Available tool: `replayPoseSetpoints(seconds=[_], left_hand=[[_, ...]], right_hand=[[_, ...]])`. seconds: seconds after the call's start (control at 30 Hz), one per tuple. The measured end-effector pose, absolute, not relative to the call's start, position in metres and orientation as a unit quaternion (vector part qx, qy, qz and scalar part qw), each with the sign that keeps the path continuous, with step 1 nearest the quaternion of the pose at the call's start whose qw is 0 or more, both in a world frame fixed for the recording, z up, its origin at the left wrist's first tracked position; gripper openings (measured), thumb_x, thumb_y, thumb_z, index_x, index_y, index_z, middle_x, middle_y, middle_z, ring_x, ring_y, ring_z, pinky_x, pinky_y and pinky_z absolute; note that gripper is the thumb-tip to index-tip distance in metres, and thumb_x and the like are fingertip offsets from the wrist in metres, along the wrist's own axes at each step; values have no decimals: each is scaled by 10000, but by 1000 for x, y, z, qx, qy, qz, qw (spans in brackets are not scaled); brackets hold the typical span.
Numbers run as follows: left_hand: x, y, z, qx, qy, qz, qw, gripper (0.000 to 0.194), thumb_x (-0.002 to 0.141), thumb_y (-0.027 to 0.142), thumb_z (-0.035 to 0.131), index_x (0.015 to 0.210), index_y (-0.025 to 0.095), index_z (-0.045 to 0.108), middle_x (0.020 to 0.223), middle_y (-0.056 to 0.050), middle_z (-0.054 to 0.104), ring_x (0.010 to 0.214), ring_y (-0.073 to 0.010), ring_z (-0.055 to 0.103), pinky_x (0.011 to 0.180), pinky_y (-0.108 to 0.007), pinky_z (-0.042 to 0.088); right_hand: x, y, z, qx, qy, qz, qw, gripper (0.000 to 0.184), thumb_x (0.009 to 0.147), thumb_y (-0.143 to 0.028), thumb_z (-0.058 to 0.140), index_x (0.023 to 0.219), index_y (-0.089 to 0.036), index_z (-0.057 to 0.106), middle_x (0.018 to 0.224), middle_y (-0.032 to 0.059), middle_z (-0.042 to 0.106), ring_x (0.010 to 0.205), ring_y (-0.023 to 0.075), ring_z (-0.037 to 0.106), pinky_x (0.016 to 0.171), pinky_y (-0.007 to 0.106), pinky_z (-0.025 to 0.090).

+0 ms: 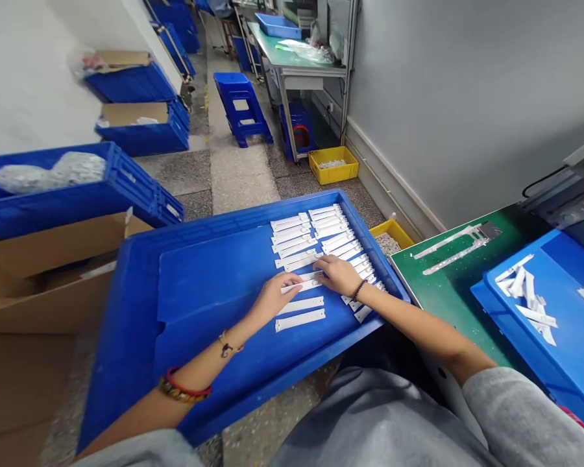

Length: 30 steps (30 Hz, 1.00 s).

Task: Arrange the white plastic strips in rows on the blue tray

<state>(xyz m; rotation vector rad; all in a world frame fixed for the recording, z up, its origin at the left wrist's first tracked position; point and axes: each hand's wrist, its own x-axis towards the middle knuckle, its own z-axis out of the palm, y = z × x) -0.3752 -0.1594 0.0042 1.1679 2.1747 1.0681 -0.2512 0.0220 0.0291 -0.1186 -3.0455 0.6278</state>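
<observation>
Between my hands is a flat white strip [307, 284], lying low over the large blue tray [199, 279]. My left hand [271, 297] pinches the strip's left end. At its right end, my right hand [339, 275] has its fingers curled onto it, the fingertips partly hidden. Similar white strips [292, 232] with small holes at the ends lie in a column beyond my hands. Another column of strips [338, 241] runs along the tray's right side, partly under my right wrist. Nearer to me, two strips [300, 320] lie side by side.
Right of the tray, a green table [448, 292] carries a metal fixture [460, 246] and a blue bin [574, 311] with loose white strips. Cardboard boxes [29, 311] and blue crates [141, 188] stand at left. Ahead are a blue stool [241, 104] and a yellow bin [335, 172].
</observation>
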Motion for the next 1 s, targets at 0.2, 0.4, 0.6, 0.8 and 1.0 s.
replayPoseSetpoints(seconds=[0.2,0.4,0.6,0.8,1.0], left_hand=[[-368,-160,3,432,804,377,158,224,827,377,564,927,188,635,985,-84,684,898,-222,636,873,-393,533],[-373,-193,37,496,813,288,101,197,913,349,535,931,218,681,1050,-67,709,1065,-250,594,1022,-432,442],[-360,-224,23,578,765,224,174,282,872,434,640,1070,242,697,1113,-69,662,1066,-253,592,974,-401,495],[-351,-213,27,610,747,202,169,313,969,388,472,1077,230,719,1028,-88,670,1002,-247,611,915,-387,523],[-360,-203,35,538,777,209,251,426,940,516,449,1037,212,730,973,-87,724,896,-245,662,841,-368,556]], right_hand=[[-248,19,27,12,-985,173,-2,224,891,-291,719,1048,-151,641,1115,105,624,1028,225,561,838,315,453],[-258,23,24,-8,-989,147,-11,146,928,-218,634,1052,-146,659,1163,123,620,1055,243,556,845,335,455],[-253,26,33,-1,-987,159,19,197,912,-187,648,1100,-127,643,1150,140,635,1045,246,568,831,332,440],[-235,17,31,150,-941,282,-114,183,831,-174,753,1003,-184,691,1031,45,707,899,169,622,685,245,389],[-237,19,31,96,-968,218,-82,146,918,-133,594,1002,-185,703,968,58,731,833,178,632,642,271,356]])
